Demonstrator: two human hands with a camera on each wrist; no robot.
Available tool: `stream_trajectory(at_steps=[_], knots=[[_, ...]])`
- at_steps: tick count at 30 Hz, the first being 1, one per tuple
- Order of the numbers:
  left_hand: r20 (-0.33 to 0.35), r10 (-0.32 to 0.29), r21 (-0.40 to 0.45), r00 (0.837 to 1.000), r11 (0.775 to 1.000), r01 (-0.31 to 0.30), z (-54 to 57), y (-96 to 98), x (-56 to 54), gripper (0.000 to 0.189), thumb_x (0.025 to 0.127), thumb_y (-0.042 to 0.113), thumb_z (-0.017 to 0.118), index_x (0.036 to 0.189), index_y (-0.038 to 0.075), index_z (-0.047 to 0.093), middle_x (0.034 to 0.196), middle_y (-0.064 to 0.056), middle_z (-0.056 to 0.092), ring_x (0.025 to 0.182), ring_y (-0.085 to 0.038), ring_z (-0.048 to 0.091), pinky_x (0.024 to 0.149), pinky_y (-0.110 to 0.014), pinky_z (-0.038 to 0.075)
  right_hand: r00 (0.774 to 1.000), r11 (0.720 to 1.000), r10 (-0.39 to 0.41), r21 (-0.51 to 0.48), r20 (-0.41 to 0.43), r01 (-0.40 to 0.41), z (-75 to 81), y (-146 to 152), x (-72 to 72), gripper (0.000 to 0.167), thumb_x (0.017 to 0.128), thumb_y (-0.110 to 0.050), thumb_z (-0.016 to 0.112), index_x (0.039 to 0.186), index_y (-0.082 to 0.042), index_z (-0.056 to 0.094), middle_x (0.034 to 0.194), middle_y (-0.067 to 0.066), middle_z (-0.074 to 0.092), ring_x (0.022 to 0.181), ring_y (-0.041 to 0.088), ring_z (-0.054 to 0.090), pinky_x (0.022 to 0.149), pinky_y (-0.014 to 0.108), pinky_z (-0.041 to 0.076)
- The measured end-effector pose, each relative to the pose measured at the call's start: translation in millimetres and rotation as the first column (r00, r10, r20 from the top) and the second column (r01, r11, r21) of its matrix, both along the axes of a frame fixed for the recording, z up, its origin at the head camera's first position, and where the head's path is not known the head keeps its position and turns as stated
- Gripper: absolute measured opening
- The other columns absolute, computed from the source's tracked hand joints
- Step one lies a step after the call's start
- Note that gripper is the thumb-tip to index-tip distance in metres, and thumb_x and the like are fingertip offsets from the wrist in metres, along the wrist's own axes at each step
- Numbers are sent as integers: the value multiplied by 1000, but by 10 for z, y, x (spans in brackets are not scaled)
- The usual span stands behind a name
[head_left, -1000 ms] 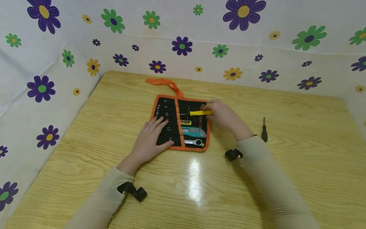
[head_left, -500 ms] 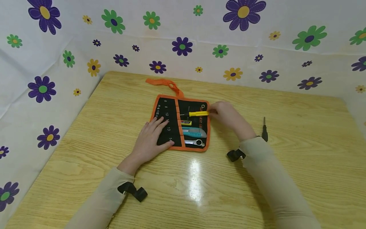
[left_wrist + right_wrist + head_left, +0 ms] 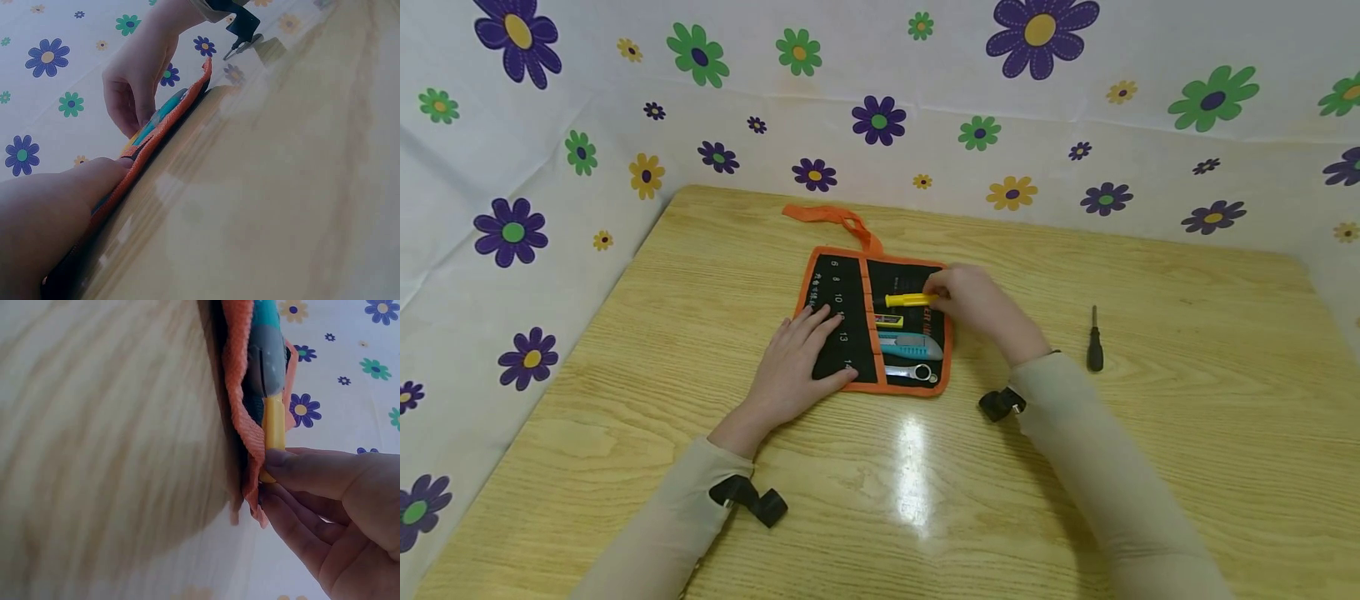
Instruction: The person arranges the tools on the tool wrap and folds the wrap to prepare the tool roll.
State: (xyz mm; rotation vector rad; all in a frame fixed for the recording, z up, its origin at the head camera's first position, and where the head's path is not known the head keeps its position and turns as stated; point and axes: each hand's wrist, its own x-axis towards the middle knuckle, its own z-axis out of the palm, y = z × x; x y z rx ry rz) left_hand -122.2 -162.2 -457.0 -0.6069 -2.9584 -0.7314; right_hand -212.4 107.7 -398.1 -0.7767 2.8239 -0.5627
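A black tool pouch (image 3: 842, 287) with orange edging lies unfolded on the table. My left hand (image 3: 793, 362) is spread flat on its left panel, fingers straight. With thumb and fingertips my right hand (image 3: 966, 300) pinches the handle end of a yellow-handled screwdriver (image 3: 907, 301), which lies across the right panel, its tip at the pocket edge. In the right wrist view the thumb presses on the yellow handle (image 3: 273, 425) beside the orange edge. Below it in the pockets are a small yellow-labelled case (image 3: 889, 321), a teal utility knife (image 3: 912, 346) and a wrench (image 3: 912, 372).
A dark-handled screwdriver (image 3: 1095, 346) lies on the wooden table (image 3: 1187, 400) to the right of my right hand. An orange strap (image 3: 831, 215) trails from the pouch's far edge. A flower-patterned cloth (image 3: 925, 75) rises behind and along the left side.
The yellow-handled screwdriver has shifted left, its shaft sliding under the pocket edge. My right hand first drew back to the handle's end, then moved left over the pouch. My left hand stays put.
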Motion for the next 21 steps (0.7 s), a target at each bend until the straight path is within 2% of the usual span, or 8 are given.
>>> stream_trajectory(at_steps=[9,16,21], knots=[[-8,-2,2,1000,1000,2,0,0,-3,79,86,56,61,148,14,37,154,-9,29,143,-30,18,115,-49,11,999,999,45,-28,-12,-45,-25,-55,-31,17,86,0,68,103,2,70,98,16,68,88,28,63,78,39,53],[-8,-2,-4,1000,1000,2,3,4,-1,79,86,56,61,148,13,37,154,-8,29,143,-29,18,115,-48,11,997,997,70,25,20,-71,-16,-74,-20,23,94,1,58,115,4,66,111,18,66,101,30,61,90,41,49],[-12,-4,-2,1000,1000,4,2,6,-1,79,86,56,61,148,13,37,154,-8,29,143,-29,19,115,-49,12,997,997,63,40,38,-64,-8,-111,-9,25,96,3,52,116,5,66,111,17,66,102,30,60,92,40,48]])
